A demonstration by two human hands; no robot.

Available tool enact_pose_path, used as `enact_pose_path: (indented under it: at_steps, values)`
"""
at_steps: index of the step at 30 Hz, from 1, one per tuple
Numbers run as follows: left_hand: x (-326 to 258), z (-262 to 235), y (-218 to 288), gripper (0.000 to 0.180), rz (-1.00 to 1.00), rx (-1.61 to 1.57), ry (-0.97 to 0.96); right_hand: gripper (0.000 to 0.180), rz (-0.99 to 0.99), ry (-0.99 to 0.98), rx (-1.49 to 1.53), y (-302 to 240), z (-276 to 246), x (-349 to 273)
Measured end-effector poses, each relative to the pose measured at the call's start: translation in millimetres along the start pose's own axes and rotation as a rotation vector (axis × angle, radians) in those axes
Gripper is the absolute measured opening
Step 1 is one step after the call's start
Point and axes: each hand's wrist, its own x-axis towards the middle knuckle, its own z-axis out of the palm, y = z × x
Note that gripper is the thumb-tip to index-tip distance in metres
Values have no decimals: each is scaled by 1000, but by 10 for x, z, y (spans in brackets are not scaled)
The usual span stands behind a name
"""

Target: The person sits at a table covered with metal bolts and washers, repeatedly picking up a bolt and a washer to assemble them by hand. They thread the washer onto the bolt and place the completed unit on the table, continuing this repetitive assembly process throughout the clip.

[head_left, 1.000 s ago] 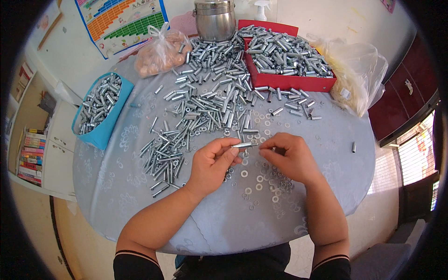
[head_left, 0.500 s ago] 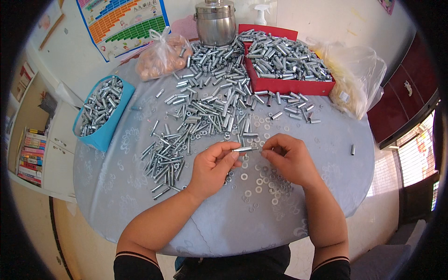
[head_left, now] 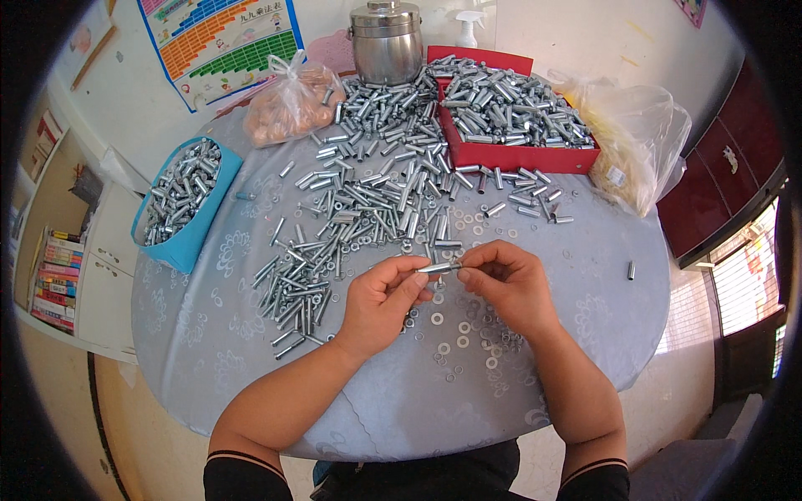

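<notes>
Landmark = the round counter w/ pale grey-blue patterned cloth (head_left: 209, 334).

Both hands meet just above counter centre. Left hand (head_left: 380, 305): thumb + forefinger pinched on the left end of a short silver metal sleeve bolt (head_left: 436, 268), held level, off the cloth. Right hand (head_left: 505, 284): fingertips pressed together at the bolt's right end; whether they hold a washer there, can't tell, too small. Forearms come in from the near edge of the counter; dark sleeves w/ striped cuffs.

Under and just near-side of the hands: loose scatter of small flat silver washers (head_left: 458, 342) on the cloth, some partly hidden by the right wrist.

Far side of the hands, across counter middle: big spread pile of like silver bolts (head_left: 368, 200), lying every way, thinning toward the counter's left.

Far right of counter: shallow red rectangular tray (head_left: 518, 154) heaped w/ more bolts, a few spilled just beside its near wall. Right of tray: crumpled clear plastic bag w/ yellowish contents (head_left: 635, 142). One stray bolt (head_left: 631, 270) alone near the counter's right edge, well apart from the rest.

Far edge, centre: polished steel lidded pot (head_left: 386, 46). Left of pot: knotted clear bag of orange-brown round items (head_left: 288, 104).

Left edge of counter: blue plastic bin (head_left: 196, 234) full of bolts, overhanging the rim.
</notes>
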Motion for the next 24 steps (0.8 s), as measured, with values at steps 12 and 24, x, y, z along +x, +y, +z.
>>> enact_pose_path:
  at_steps: [12,24]
  values:
    - [3,1,-9,22,-12,-11,-8,17,-48,-18,-61,46,-15,5]
    - [-10,-7,-29,23,23,-22,25,16,-95,260,44,-23,-70,74]
